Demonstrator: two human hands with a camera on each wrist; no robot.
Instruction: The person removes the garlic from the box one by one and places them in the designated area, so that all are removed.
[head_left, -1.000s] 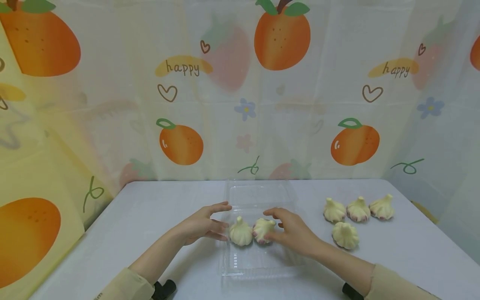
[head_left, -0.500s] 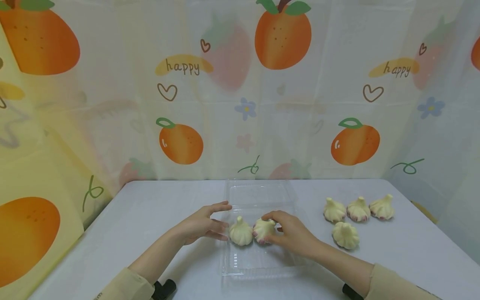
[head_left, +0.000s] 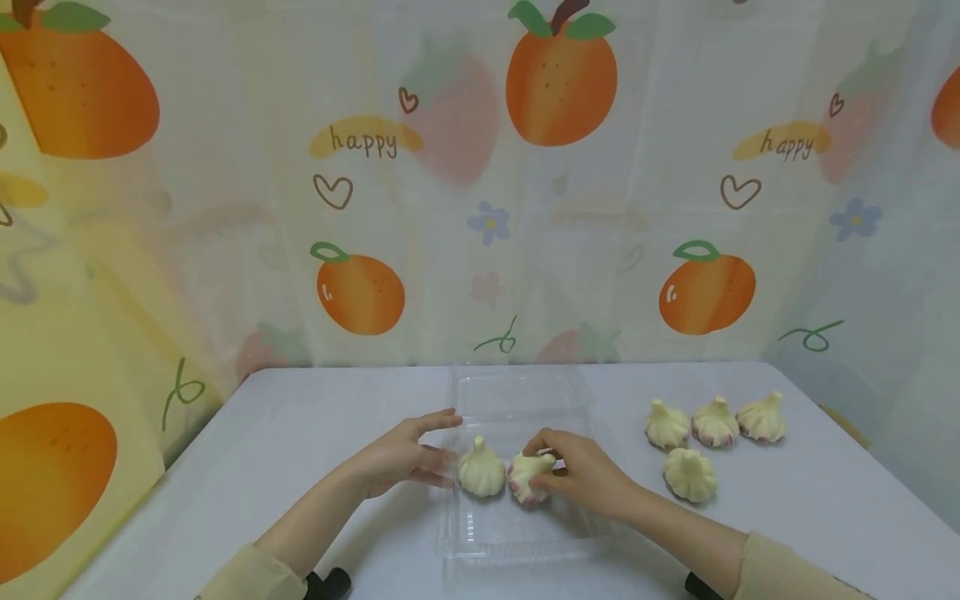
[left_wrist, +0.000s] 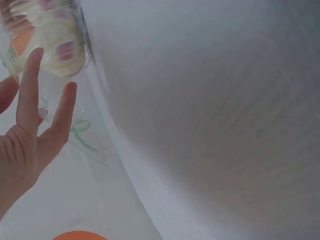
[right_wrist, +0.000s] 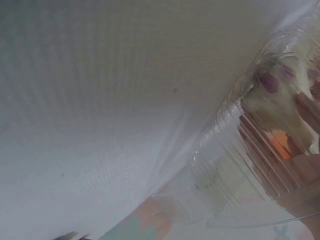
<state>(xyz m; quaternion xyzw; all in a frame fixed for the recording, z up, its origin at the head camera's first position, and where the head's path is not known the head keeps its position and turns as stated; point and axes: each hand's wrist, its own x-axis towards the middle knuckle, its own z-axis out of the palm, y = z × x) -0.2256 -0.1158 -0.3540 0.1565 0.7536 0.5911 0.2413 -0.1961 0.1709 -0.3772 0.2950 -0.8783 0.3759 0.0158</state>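
A clear plastic clamshell box (head_left: 495, 533) lies with its lid (head_left: 517, 390) folded back on the table. Two garlic bulbs sit side by side in its base. My right hand (head_left: 588, 475) pinches the right garlic bulb (head_left: 527, 482), which has purple marks, between thumb and fingers. Seen through the ribbed wall in the right wrist view, the fingers curl about this bulb. The paler left garlic bulb (head_left: 481, 468) stands upright beside it. At the box's left side my left hand (head_left: 401, 456) has its fingers extended, their tips close to the wall.
On the right of the white table (head_left: 300, 417) several more garlic bulbs lie outside the box: three in a back row, among them a middle garlic bulb (head_left: 715, 423), and a front garlic bulb (head_left: 690, 476). A fruit-print curtain (head_left: 570, 275) hangs behind the table.
My right fingers have come together on the right garlic bulb. It has tilted and shifted slightly toward the front, its stem now leaning right. The left hand has stayed at the box's side.
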